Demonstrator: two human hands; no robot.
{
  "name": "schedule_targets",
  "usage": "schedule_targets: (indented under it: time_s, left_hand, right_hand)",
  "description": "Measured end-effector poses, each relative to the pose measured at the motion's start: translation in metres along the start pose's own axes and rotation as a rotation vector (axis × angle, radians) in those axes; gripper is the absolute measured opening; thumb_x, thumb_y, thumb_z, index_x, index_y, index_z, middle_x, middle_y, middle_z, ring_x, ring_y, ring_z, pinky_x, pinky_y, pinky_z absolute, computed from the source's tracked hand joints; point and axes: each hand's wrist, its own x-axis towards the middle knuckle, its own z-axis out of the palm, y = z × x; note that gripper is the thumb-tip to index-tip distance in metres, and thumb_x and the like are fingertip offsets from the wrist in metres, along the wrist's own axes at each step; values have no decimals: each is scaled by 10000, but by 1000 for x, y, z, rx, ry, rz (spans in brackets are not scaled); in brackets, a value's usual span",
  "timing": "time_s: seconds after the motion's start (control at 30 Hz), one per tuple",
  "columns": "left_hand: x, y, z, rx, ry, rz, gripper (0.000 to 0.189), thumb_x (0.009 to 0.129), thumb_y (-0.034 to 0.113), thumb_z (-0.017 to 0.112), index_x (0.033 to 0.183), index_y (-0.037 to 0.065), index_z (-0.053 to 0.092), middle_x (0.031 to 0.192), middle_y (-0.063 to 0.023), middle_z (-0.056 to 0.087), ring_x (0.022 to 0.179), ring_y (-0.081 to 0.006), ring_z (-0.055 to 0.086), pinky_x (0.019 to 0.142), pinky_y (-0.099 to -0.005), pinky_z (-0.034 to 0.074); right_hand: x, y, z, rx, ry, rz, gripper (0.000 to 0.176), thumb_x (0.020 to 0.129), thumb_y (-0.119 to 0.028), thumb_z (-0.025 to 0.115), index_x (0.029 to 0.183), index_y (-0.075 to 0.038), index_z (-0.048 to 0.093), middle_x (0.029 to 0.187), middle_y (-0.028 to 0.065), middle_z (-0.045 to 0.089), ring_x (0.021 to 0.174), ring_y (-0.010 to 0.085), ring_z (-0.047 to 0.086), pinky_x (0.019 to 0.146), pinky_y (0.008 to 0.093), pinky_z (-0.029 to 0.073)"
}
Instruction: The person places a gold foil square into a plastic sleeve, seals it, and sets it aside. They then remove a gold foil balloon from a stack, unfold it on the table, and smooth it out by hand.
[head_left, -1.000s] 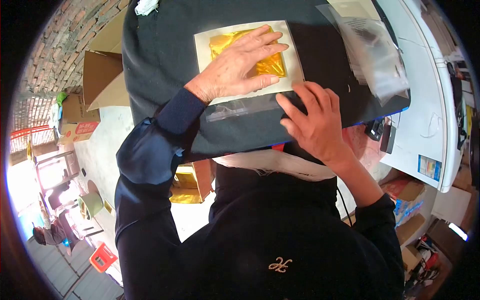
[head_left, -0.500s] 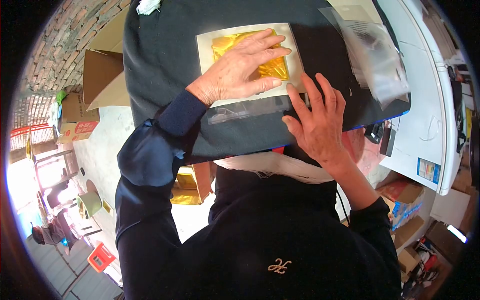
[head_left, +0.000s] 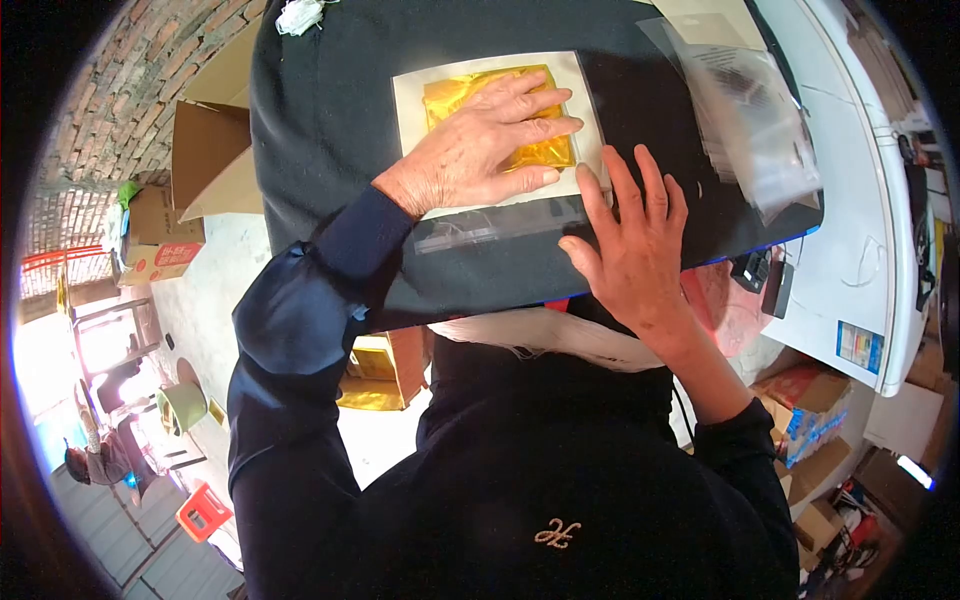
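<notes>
A crinkled gold foil sheet point(head_left: 545, 154) lies on a cream card point(head_left: 480, 200) near the table's front edge. The card sits in a clear sleeve point(head_left: 490, 229), whose bare strip reaches below it; whether the foil is inside the sleeve or on top, I cannot tell. The left hand point(head_left: 490, 140) lies flat over the foil, its 4 fingers slightly apart and the thumb out to the side, gripping nothing. The right hand point(head_left: 635, 235) is spread palm down at the sleeve's lower right corner, all 5 digits apart and clasping nothing; I cannot tell whether its fingertips touch the sleeve.

Beneath is a black cloth point(head_left: 340, 120) over the table. At its right lies a pile of clear bags point(head_left: 755, 125), overlapping; their contents, if any, are too blurred to tell. A cream sheet point(head_left: 710, 25) is just beyond them, and a white bundle point(head_left: 298, 15) is at the far left. White threads point(head_left: 550, 332) hang at the front edge.

Below the table, a cardboard box point(head_left: 409, 362) stands with gold material point(head_left: 372, 392) in and beside its opening. Left of the table is a carton with raised flaps point(head_left: 210, 150), its inside hidden. Farther off are a printed carton point(head_left: 160, 240) and a pale green bin point(head_left: 182, 408).
</notes>
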Motion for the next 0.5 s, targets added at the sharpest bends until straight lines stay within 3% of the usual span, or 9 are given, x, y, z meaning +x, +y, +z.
schedule_targets:
  time_s: [0.2, 0.43, 0.5]
  left_hand:
    - [0, 3, -1, 34, -24, 11, 567, 996, 528, 612, 1475, 223, 601, 1609, -141, 451, 1526, -382, 349, 1270, -556, 257]
    - [1, 6, -2, 37, -28, 9, 552, 983, 498, 641, 1455, 213, 613, 1603, -143, 455, 1525, -382, 349, 1268, -559, 253]
    - [1, 6, -3, 22, -38, 7, 548, 979, 490, 648, 1449, 210, 616, 1600, -142, 459, 1523, -382, 353, 1265, -560, 260]
  right_hand:
    - [-20, 5, -20, 158, 31, -31, 558, 920, -308, 691, 1410, -58, 597, 1525, 168, 470, 1439, 414, 386, 1135, 603, 321]
    - [-25, 19, -41, 427, -85, -41, 394, 878, -206, 718, 1227, -29, 668, 1236, 132, 616, 1265, 360, 519, 1108, 556, 372]
    - [-17, 18, -37, 438, 31, -2, 353, 853, -149, 719, 1183, -31, 678, 1162, 121, 631, 1188, 346, 554, 1070, 536, 398]
